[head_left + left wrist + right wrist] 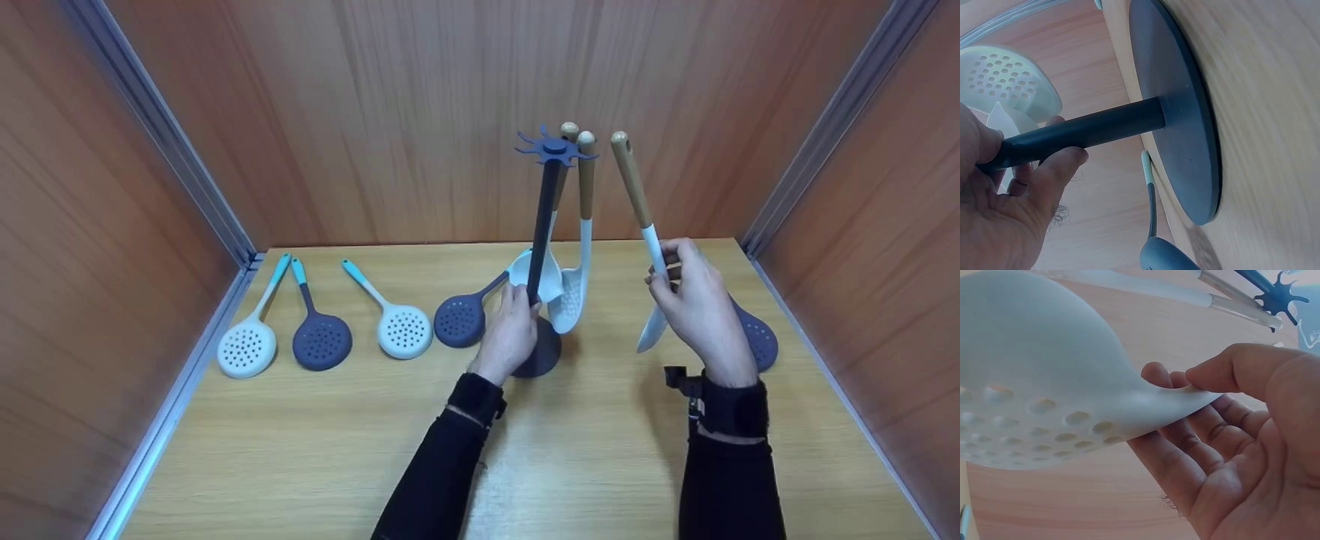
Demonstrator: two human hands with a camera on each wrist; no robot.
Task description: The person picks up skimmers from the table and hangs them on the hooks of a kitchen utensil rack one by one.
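Observation:
My left hand [510, 337] grips the dark post [1100, 129] of a utensil stand, which has a round base [1179, 124] on the table and a star-shaped hook top [555, 146]. Two white utensils with wooden handles hang there; the nearer, a perforated one [568, 300], partly covers the other [551, 276]. To the right of the stand, my right hand [697, 304] pinches a white skimmer [1044, 343] by its neck, thumb on one side and fingers on the other. This skimmer is raised off the table, its wooden handle [631, 180] pointing up and its perforated head down.
On the table's left lie a white skimmer [247, 349], a dark skimmer [322, 341] and another white skimmer [405, 331]. A dark skimmer [459, 321] lies left of the stand; another [759, 341] is partly hidden behind my right hand. Wooden panels [420, 120] enclose the table.

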